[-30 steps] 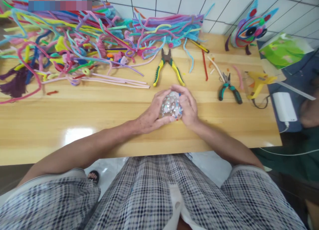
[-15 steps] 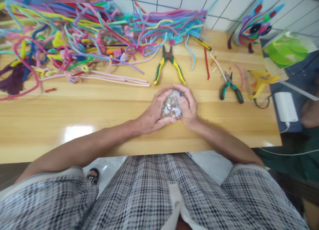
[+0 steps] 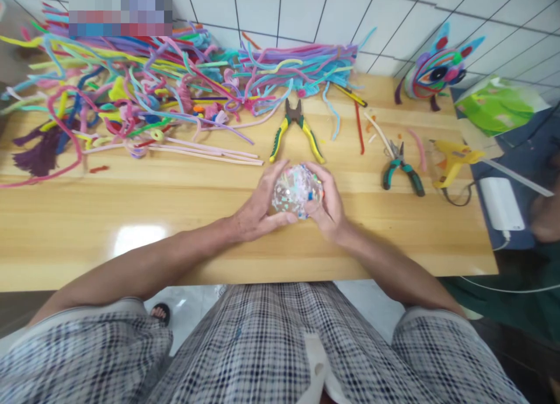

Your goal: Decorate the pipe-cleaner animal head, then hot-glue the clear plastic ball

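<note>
Between my two hands, low over the wooden table, is a clear round ball [image 3: 292, 189] with shiny glitter flakes and small coloured bits in it. My left hand [image 3: 261, 208] is curved around its left side, thumb along the near edge. On the other side my right hand [image 3: 331, 203] wraps the ball, with the thumb pressed on its front. Just beyond the hands lie yellow-and-green pliers [image 3: 297, 130], jaws pointing away. The undersides of the fingers are hidden.
A tangled heap of fuzzy pipe cleaners [image 3: 144, 95] covers the far left and middle. At the right lie small teal-handled pliers [image 3: 401, 169], a yellow glue gun [image 3: 457, 159] and a white power box [image 3: 501, 203]. A colourful fuzzy animal head [image 3: 437, 71] stands at the back right.
The ball has turned in my hands and more of its surface shows. My hands have spread slightly apart around it. The whole view has shifted a little, with the table lower in it.
</note>
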Demonstrator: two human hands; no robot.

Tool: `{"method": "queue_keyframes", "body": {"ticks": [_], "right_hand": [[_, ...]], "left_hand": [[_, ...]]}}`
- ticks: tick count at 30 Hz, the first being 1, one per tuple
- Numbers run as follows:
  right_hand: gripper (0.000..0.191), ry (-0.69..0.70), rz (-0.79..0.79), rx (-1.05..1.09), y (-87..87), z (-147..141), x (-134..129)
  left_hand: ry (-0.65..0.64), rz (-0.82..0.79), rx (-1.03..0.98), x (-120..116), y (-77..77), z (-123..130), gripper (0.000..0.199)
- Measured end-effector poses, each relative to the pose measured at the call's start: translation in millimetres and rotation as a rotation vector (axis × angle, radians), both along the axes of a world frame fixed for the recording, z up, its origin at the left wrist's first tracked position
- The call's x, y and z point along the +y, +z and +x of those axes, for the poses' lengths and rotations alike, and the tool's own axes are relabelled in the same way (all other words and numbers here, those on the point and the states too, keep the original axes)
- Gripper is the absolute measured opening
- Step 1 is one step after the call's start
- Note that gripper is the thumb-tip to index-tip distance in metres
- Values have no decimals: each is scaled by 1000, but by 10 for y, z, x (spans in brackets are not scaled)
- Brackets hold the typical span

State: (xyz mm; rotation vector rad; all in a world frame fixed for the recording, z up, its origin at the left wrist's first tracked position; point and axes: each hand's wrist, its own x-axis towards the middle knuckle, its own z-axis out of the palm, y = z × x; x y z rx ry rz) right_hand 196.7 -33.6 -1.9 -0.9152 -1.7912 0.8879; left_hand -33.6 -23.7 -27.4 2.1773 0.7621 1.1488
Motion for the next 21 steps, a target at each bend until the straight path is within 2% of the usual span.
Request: {"method": "queue_keyframes", "body": {"ticks": [3, 13, 18, 21], "right_hand": [[70, 2, 27, -33, 13, -1, -10], [69, -1, 85, -114, -5, -54, 20], [69, -14, -94, -25, 24, -69, -26], [69, -31, -257, 139, -7, -113, -48]], "left_hand": [[-36, -77, -12, -6, -15, -14, 101], [0, -108, -21, -75, -47, 13, 102], [51, -86, -4, -82, -38, 33, 97], [121, 33, -17, -100, -3, 53, 119]]}}
